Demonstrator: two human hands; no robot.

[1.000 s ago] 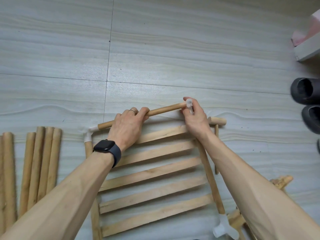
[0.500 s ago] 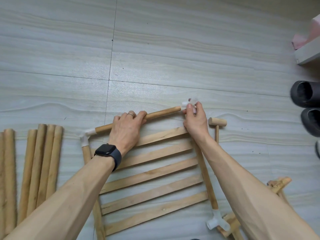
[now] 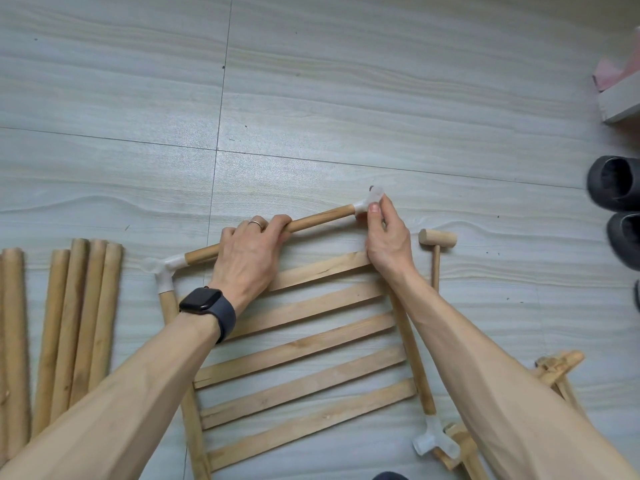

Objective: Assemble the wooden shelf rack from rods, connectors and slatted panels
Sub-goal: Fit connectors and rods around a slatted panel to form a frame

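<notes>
Down on the tiled floor (image 3: pixel 311 81), a slatted panel (image 3: pixel 304 348) is lying flat, with a side rod (image 3: pixel 410 355) running along its right edge into a white connector (image 3: pixel 434 441) at the near corner. Loose spare rods (image 3: pixel 69 323) are lying well to the left. Across the panel's far edge, the left hand (image 3: pixel 247 258) is wrapping its fingers around the top rod (image 3: pixel 311 220), while the right hand (image 3: pixel 386 237) is pinching a translucent corner connector (image 3: pixel 370 200) seated on that rod's right end. Just beside the right wrist, a small wooden mallet (image 3: pixel 436 244) is resting on the floor
</notes>
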